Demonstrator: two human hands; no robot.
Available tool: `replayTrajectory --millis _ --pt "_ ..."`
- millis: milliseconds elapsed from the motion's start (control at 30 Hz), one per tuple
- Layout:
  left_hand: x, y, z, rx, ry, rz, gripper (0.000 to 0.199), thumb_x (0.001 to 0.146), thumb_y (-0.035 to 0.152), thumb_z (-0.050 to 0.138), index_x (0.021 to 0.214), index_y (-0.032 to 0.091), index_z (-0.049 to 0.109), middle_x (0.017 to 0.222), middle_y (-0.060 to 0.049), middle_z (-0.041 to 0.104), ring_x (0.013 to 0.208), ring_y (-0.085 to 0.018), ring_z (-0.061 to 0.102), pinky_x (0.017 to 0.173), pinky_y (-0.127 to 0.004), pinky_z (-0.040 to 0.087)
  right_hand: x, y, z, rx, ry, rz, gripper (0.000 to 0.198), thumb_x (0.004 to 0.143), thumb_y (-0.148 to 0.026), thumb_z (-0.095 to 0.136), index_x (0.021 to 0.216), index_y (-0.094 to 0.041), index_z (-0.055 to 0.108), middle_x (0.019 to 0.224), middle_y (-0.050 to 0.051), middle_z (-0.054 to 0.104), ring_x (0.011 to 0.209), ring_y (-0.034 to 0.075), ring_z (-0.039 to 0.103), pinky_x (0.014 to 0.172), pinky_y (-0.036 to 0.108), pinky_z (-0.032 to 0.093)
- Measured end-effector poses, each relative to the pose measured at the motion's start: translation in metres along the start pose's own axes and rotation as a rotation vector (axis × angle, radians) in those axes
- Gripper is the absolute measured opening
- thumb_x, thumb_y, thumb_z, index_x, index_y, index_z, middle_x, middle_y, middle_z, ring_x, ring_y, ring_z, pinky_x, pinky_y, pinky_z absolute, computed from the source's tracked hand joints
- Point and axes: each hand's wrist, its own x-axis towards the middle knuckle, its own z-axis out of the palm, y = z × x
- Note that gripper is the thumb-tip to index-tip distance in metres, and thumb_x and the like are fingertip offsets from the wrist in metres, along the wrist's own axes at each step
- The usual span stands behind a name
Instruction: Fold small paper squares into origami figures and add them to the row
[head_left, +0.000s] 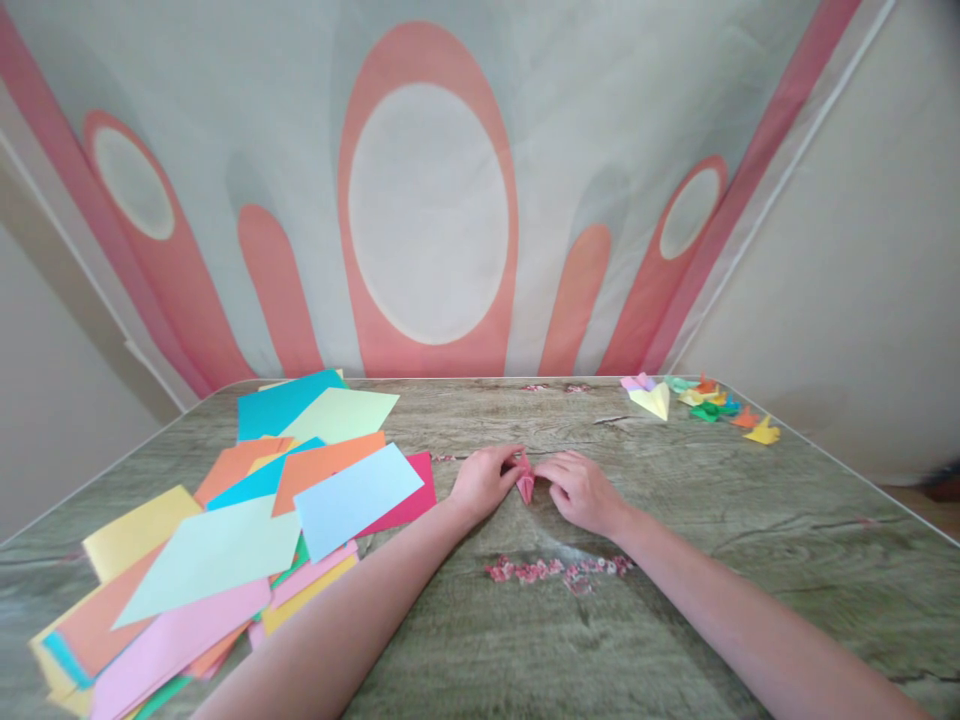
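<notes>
A small pink folded paper piece (526, 484) is held at the middle of the table, its narrow point toward me. My left hand (487, 483) grips its left edge between thumb and fingers. From the other side, my right hand (581, 488) has its curled fingertips at the upper right edge of the paper, and the thumb is tucked in below. The fingertips cover the upper part of the folded paper, so its full shape is partly hidden.
Loose coloured paper sheets (217, 550) lie spread over the left side of the wood-grain table (720, 620). At the back right are several small folded paper figures (712, 408) and a pale yellow folded paper (651, 400). A patterned backdrop (427, 210) hangs behind the table.
</notes>
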Motion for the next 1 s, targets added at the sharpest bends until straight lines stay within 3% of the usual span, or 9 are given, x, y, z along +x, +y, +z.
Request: replayTrajectory --millis 367,533,667,1000 --pt "-0.002 -0.005 0.005 0.055 0.057 0.017 0.038 0.081 0.031 0.056 0.117 0.023 0.047 0.087 0.0 0.064 0.089 -0.018 0.057 0.08 -0.029 0.044 0.001 -0.001 0.001 0.015 -0.059 -0.032 0.043 0.075 0.0 0.043 0.108 -0.021 0.061 0.096 0.006 0.06 0.089 0.019 0.05 0.081 0.036 0.043" --pt "-0.004 0.0 0.002 0.1 0.123 0.047 0.024 0.082 0.035 0.056 0.098 0.018 0.052 0.093 -0.004 0.058 0.087 -0.017 0.054 0.076 -0.028 0.044 0.001 0.0 0.003 0.039 -0.065 -0.014 0.047 0.074 0.001 0.043 0.111 -0.022 0.06 0.098 0.006 0.058 0.09 0.02 0.049 0.082 0.037 0.043" --pt "-0.006 0.006 -0.003 0.223 0.071 0.141 0.015 0.085 0.032 0.052 0.084 0.019 0.058 0.092 -0.004 0.056 0.088 -0.017 0.051 0.077 -0.028 0.042 0.0 0.003 0.006 0.048 -0.071 -0.009 0.049 0.073 0.001 0.044 0.113 -0.022 0.059 0.098 0.007 0.058 0.091 0.02 0.049 0.082 0.038 0.043" --pt "-0.015 0.017 -0.013 0.34 -0.073 0.231 0.027 0.091 0.031 0.04 0.078 0.021 0.063 0.091 -0.003 0.06 0.093 -0.019 0.048 0.08 -0.032 0.038 -0.001 0.005 0.007 0.037 -0.069 -0.012 0.049 0.075 0.0 0.045 0.115 -0.023 0.058 0.098 0.006 0.058 0.092 0.02 0.05 0.081 0.037 0.043"
